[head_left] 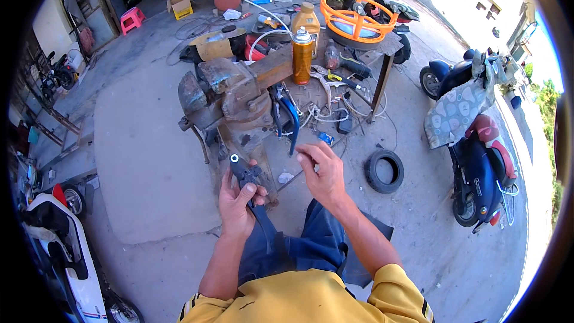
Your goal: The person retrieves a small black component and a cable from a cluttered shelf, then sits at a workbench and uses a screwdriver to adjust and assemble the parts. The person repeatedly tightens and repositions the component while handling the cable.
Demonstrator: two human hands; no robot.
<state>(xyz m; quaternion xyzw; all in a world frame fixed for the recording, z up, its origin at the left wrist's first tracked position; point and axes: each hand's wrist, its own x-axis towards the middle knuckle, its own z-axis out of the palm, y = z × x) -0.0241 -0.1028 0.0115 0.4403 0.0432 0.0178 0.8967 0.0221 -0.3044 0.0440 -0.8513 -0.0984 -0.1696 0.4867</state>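
Observation:
My left hand [239, 200] is closed around a black part [244, 172]. At the part's upper end is a round eye with a light metal ring, and a long dark strip runs down from it towards my lap. To the right, my right hand [326, 176] is raised with thumb and forefinger pinched together; anything between them is too small to make out. Just beyond those fingertips hangs the blue handle [291, 121] of a tool at the bench edge. A large rusty bench vise [242, 93] stands ahead of my left hand.
On the cluttered bench [308, 91] are an amber spray can [302, 57], an oil bottle [307, 21], locking pliers [327, 84] and an orange wheel rim [357, 15]. A small tyre [384, 171] lies on the floor at right, near a parked blue scooter [478, 173]. A white motorcycle [78, 281] stands at left.

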